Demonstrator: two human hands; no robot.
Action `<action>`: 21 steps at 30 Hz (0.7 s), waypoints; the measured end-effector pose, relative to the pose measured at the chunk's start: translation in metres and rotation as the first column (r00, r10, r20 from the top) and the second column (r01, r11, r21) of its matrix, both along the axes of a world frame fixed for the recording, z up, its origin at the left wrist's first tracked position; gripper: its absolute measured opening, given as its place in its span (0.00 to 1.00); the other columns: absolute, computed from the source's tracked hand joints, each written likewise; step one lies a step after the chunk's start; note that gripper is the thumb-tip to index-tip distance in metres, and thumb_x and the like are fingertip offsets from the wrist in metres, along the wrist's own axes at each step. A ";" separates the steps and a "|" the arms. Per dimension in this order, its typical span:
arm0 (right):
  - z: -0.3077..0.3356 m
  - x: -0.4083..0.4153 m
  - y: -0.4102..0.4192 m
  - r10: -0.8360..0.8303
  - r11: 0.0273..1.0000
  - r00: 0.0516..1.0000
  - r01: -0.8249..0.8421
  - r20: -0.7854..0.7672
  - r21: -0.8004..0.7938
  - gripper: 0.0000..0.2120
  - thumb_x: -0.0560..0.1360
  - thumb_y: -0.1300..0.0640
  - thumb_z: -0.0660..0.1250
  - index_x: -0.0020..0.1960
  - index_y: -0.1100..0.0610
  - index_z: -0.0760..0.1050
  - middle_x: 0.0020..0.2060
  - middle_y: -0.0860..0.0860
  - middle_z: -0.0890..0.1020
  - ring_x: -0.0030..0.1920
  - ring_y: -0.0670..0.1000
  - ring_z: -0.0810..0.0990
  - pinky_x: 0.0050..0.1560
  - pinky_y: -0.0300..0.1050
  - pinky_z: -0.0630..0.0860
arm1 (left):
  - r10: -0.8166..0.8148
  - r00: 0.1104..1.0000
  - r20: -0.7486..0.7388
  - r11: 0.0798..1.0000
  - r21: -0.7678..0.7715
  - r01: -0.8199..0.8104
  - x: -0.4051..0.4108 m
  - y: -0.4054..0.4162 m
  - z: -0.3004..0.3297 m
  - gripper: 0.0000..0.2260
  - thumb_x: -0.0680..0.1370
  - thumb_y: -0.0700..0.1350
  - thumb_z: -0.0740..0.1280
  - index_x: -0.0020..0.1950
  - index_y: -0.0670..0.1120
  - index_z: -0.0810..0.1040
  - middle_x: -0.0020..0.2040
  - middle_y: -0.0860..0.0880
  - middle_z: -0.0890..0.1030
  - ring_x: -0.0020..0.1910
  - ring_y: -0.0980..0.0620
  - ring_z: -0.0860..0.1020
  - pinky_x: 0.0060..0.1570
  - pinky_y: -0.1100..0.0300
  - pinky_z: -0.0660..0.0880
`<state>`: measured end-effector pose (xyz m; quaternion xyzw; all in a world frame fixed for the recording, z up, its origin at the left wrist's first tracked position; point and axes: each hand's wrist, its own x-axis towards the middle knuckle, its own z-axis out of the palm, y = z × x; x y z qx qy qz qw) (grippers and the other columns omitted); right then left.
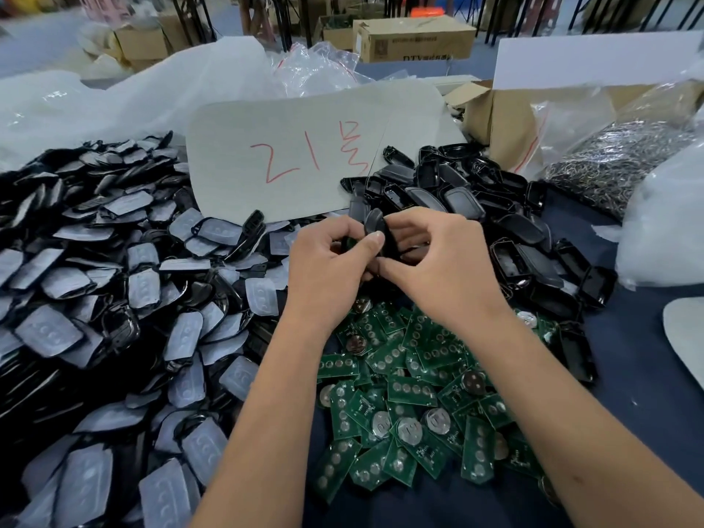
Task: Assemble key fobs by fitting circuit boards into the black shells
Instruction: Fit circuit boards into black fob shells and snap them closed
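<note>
My left hand [327, 261] and my right hand [438, 261] meet above the table's middle, both gripping one black key fob shell [377, 226] held on edge between them. My left thumb presses its side; my right fingers curl over its far end. What sits inside the shell is hidden by my fingers. Below my wrists lies a heap of green circuit boards [411, 394] with coin cells. A pile of empty black shells [476, 200] lies behind and to the right of my hands.
A large heap of black front covers with grey button pads [114, 299] fills the left. A white sheet with red writing [304, 154] lies behind. A bag of metal rings [617, 161], a cardboard box [495, 120] and white plastic bags [663, 230] stand at right.
</note>
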<state>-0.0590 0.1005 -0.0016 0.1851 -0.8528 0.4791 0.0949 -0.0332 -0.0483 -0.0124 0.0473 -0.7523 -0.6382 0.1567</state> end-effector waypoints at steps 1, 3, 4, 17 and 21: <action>-0.001 0.002 -0.002 -0.024 0.999 1.000 0.024 -0.019 0.020 0.19 0.70 0.54 0.81 0.59 0.53 0.84 0.44 0.43 0.85 0.45 0.40 0.83 0.49 0.35 0.81 | -0.006 1.000 -0.003 1.000 -0.018 0.006 0.000 0.000 0.000 0.10 0.78 0.40 0.73 0.37 0.43 0.79 0.31 0.51 0.78 0.30 0.54 0.77 0.34 0.60 0.77; -0.001 0.002 -0.002 -0.051 0.999 0.998 0.051 -0.023 0.005 0.15 0.70 0.56 0.79 0.56 0.53 0.85 0.42 0.42 0.85 0.43 0.40 0.83 0.48 0.37 0.81 | -0.009 1.000 -0.010 0.999 -0.041 0.009 0.001 -0.001 0.001 0.10 0.78 0.39 0.74 0.37 0.43 0.80 0.32 0.50 0.78 0.30 0.53 0.77 0.34 0.60 0.76; -0.001 0.002 -0.002 -0.052 0.998 0.999 0.052 -0.013 -0.018 0.14 0.69 0.56 0.79 0.54 0.52 0.85 0.41 0.42 0.85 0.42 0.40 0.84 0.47 0.37 0.81 | -0.010 1.000 -0.014 0.999 -0.047 0.009 0.001 -0.001 0.001 0.11 0.78 0.39 0.73 0.37 0.44 0.80 0.33 0.50 0.78 0.30 0.53 0.77 0.34 0.60 0.76; -0.005 -0.015 0.020 0.533 0.522 0.754 0.066 0.385 -0.851 0.20 0.70 0.59 0.74 0.62 0.57 0.81 0.51 0.55 0.87 0.51 0.51 0.87 0.50 0.42 0.82 | -0.003 0.999 -0.036 0.972 0.235 0.011 0.006 0.001 0.010 0.18 0.80 0.30 0.67 0.59 0.50 0.85 0.44 0.51 0.86 0.39 0.47 0.85 0.36 0.63 0.80; -0.007 -0.015 0.019 0.578 0.505 0.718 0.057 0.387 -0.861 0.16 0.71 0.64 0.72 0.58 0.59 0.80 0.51 0.55 0.87 0.52 0.51 0.87 0.51 0.42 0.83 | -0.007 0.999 -0.047 0.932 0.362 0.024 0.005 0.000 0.010 0.25 0.78 0.27 0.68 0.65 0.54 0.78 0.42 0.46 0.86 0.42 0.46 0.86 0.39 0.56 0.83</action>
